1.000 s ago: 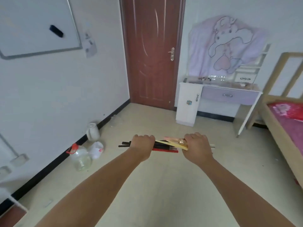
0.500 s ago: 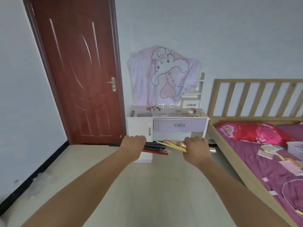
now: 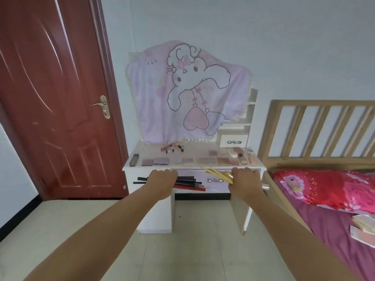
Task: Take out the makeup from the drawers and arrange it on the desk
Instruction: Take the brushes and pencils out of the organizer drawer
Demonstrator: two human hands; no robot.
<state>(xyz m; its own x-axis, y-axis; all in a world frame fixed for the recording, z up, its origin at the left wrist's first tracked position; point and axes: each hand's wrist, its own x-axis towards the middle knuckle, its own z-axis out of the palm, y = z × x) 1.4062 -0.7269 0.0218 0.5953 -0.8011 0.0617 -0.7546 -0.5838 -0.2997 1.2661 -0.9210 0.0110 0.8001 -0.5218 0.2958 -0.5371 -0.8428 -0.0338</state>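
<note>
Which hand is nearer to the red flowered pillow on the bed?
Right. The right hand, holding yellow sticks, is just left of the red flowered pillow; the left hand, holding dark pencils, is farther left.

arms: bare, sleeveless in view | left hand, right hand: ungloved

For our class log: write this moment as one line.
left hand: holds pencils | right hand: holds brushes | desk: ahead

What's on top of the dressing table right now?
On the dressing table: a row of eyeshadow palettes and some lipstick tubes behind. The draped blanket hides the mirror area.
</note>
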